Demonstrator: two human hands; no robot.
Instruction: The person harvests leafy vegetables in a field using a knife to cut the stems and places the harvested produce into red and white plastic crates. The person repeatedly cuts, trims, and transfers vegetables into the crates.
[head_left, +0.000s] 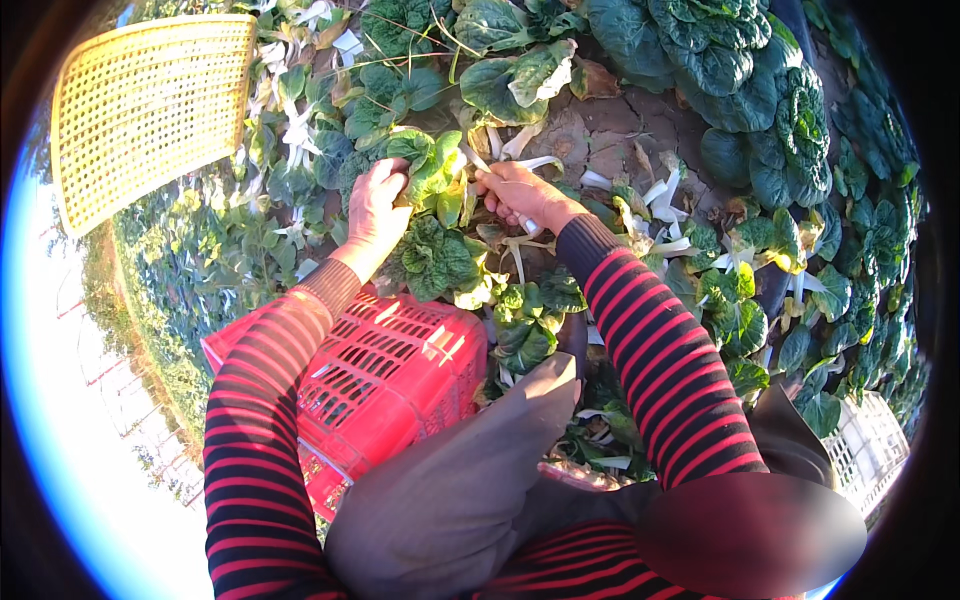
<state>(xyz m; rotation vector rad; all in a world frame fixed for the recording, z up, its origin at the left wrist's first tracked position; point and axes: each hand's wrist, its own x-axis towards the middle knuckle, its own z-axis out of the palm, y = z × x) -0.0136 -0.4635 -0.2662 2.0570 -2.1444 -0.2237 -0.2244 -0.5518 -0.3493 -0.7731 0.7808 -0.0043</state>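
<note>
My left hand (378, 208) is at the left side of a small leafy green head (429, 171), its fingers curled against the leaves. To the right of that head, my right hand (517, 193) is closed around a thin handle, whose pale end shows below the fist; it seems to be a knife. The tool's other end points up and left towards the base of the head. Another crinkled green plant (429, 259) grows just below, between my hands. Cut white stalks (521, 142) and yellowed leaves lie around my right hand.
A red plastic crate (390, 375) lies by my knee at lower left. A yellow perforated basket (154, 112) stands at upper left, a white crate (870, 442) at lower right. Large dark-green heads (712, 60) grow at upper right beside cracked soil (600, 135).
</note>
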